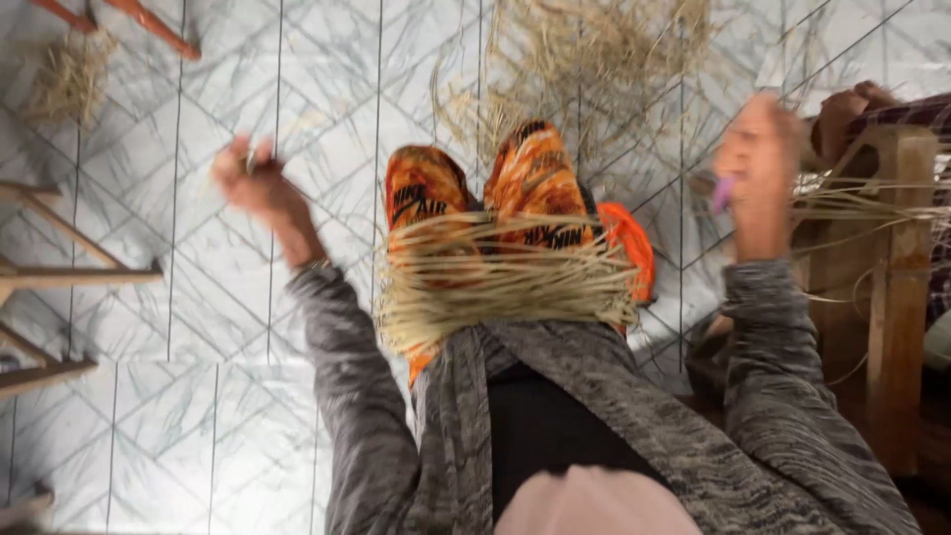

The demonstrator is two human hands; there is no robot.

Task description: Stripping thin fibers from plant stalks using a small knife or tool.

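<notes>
Head view. Left hand (253, 178): raised over the tiled floor (198, 297), fingers closed on a thin straw strand (blurred, hard to trace). Right hand (755, 163): raised, blurred, curled around a small purple object (723, 193); grip cannot be told exactly. Straw bundle (500, 282): lies crosswise on the lap, over orange printed fabric (530, 183), between the two grey sleeves. Loose straw heap (584, 50): on the floor beyond the knees. Wooden frame (897, 277): at right, straw strands strung across it, near the right hand.
</notes>
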